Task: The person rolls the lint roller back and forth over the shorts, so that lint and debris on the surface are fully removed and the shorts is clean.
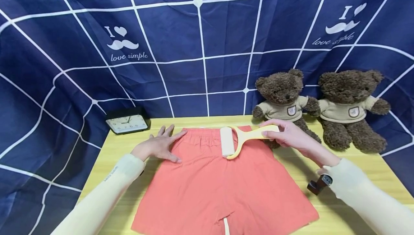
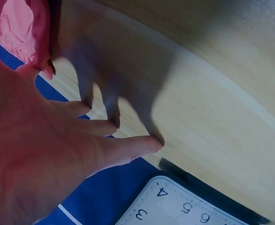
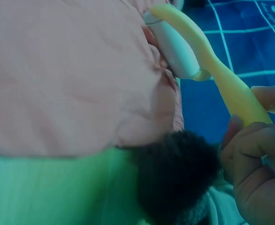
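Note:
Coral-red shorts [image 1: 210, 181] with a gathered waistband lie flat on the table, waistband at the far side. My right hand [image 1: 289, 134] grips the pale yellow handle of a lint roller [image 1: 228, 142], whose white roll sits against the shorts near the middle of the waistband. In the right wrist view the fingers curl round the handle of the lint roller [image 3: 231, 84]. At the waistband's left end, my left hand [image 1: 160, 145] spreads its fingers, with the thumb on the shorts. The left wrist view shows those straight fingers [image 2: 128, 149] reaching over the wood.
A black-framed clock [image 1: 127, 123] stands at the table's back left. Two brown teddy bears [image 1: 281, 91] in beige sweaters sit at the back right, the nearer one close to my right hand. Behind the light wooden table [image 1: 110, 166] hangs a blue cloth [image 1: 181, 77] with white lines.

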Available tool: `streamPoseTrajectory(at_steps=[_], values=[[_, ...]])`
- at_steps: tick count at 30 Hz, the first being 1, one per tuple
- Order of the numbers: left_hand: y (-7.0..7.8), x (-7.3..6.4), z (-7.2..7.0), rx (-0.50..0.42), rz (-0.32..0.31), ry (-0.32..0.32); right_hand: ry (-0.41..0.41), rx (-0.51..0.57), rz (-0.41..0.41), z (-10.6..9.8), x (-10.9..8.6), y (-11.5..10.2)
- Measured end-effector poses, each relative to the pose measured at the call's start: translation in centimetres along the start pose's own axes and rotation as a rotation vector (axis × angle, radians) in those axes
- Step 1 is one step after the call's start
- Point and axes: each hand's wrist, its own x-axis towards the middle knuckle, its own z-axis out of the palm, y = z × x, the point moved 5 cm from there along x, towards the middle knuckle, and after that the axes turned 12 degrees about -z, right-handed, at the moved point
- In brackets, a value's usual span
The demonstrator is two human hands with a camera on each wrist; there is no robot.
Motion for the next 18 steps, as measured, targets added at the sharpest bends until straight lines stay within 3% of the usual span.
streamPoseTrajectory(at_steps=[9, 18], values=[[0.1, -0.4, -0.2, -0.009, 0.006, -0.03, -0.018, 0.049, 0.058, -2.4, -0.6, 0.3], [0.2, 0.0, -0.2, 0.018, -0.01, -0.037, -0.002, 0.007, 0.121, -5.1, -1.5, -0.1]])
